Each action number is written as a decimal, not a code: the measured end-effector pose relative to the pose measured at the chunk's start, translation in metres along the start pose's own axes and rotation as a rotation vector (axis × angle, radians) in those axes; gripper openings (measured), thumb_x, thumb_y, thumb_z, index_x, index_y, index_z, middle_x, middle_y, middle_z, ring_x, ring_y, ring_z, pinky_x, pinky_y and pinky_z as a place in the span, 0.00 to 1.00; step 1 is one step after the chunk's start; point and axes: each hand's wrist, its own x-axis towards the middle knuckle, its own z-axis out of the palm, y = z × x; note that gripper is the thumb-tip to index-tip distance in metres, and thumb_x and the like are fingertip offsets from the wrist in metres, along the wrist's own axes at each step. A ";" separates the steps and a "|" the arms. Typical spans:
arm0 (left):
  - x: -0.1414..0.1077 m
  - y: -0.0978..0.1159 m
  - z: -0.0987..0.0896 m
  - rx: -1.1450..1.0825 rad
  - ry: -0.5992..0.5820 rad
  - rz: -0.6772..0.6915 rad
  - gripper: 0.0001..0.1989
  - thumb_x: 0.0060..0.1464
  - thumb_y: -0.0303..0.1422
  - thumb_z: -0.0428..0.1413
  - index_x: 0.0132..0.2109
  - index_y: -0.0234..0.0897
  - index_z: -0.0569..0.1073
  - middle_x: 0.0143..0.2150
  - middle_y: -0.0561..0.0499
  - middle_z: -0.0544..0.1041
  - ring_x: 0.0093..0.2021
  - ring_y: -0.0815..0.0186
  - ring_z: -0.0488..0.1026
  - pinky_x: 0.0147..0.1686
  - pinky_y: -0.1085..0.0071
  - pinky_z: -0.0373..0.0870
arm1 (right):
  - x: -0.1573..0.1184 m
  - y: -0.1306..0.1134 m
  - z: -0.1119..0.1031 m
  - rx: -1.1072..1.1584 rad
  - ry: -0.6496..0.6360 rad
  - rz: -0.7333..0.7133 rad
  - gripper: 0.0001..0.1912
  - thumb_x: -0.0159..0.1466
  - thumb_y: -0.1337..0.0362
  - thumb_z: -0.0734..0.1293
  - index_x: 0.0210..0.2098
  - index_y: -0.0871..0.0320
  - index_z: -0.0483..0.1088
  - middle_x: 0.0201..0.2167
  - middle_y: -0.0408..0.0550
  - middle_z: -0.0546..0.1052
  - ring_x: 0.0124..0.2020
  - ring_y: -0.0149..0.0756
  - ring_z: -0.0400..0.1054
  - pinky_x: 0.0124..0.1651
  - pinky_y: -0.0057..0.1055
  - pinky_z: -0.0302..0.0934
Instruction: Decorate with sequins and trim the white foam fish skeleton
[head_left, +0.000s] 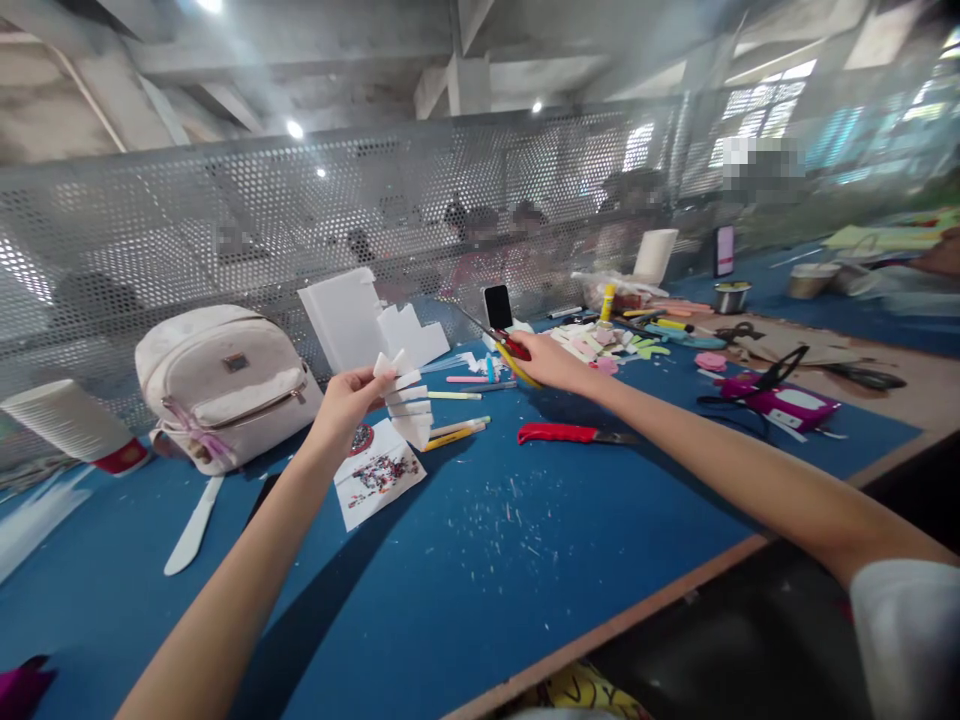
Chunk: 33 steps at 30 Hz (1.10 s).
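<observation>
Between the thumb and fingers of my left hand (351, 405) is a white piece of paper or foam (409, 408), slit into several strips that fan out. Scissors (517, 350) with red and yellow handles are in my right hand (546, 362), their blades pointing up and left, apart from the white piece. Beneath my left hand lies a white sheet (381, 475) with small dark and red bits on it. A red-handled knife (559, 433) rests on the blue table (480, 600) below my right hand, and yellow pencils or pens (454, 435) lie between the hands.
A pale backpack (225, 385), stacked paper cups (67, 425) and a white plastic knife (193, 530) are on the left. White boards (345, 320) lean at the back near a phone (496, 306). Right of it are foam scraps (592, 342), a glue stick (607, 302) and a purple pouch (784, 402).
</observation>
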 end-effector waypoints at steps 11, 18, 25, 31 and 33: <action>-0.006 0.007 0.018 -0.192 -0.092 -0.166 0.14 0.42 0.38 0.67 0.30 0.31 0.76 0.22 0.53 0.71 0.26 0.69 0.72 0.33 0.74 0.73 | -0.031 -0.051 -0.020 -0.192 0.067 -0.221 0.24 0.69 0.47 0.56 0.44 0.63 0.66 0.33 0.57 0.77 0.28 0.41 0.68 0.30 0.35 0.49; -0.006 0.005 0.018 -0.287 -0.126 -0.213 0.09 0.50 0.33 0.62 0.35 0.28 0.78 0.20 0.54 0.68 0.21 0.74 0.66 0.27 0.78 0.70 | -0.030 -0.042 -0.024 -0.342 0.051 -0.216 0.28 0.68 0.43 0.55 0.45 0.64 0.67 0.34 0.58 0.78 0.26 0.40 0.67 0.28 0.34 0.44; -0.006 0.003 0.016 -0.303 -0.170 -0.235 0.09 0.48 0.33 0.64 0.34 0.29 0.78 0.24 0.50 0.75 0.24 0.71 0.70 0.31 0.74 0.73 | -0.030 -0.041 -0.032 -0.446 0.088 -0.318 0.29 0.68 0.42 0.56 0.45 0.63 0.69 0.37 0.57 0.78 0.29 0.40 0.68 0.27 0.33 0.42; -0.005 0.001 0.016 -0.320 -0.226 -0.240 0.09 0.49 0.34 0.65 0.33 0.30 0.78 0.22 0.52 0.73 0.22 0.72 0.69 0.30 0.76 0.71 | -0.027 -0.044 -0.038 -0.534 0.073 -0.388 0.26 0.69 0.45 0.58 0.43 0.63 0.70 0.38 0.57 0.78 0.30 0.39 0.69 0.27 0.32 0.41; -0.006 0.002 0.017 -0.329 -0.249 -0.256 0.09 0.50 0.33 0.64 0.35 0.29 0.79 0.26 0.48 0.77 0.26 0.69 0.73 0.34 0.74 0.73 | -0.027 -0.046 -0.039 -0.557 0.066 -0.398 0.26 0.69 0.45 0.58 0.43 0.64 0.70 0.38 0.57 0.78 0.31 0.39 0.69 0.27 0.32 0.40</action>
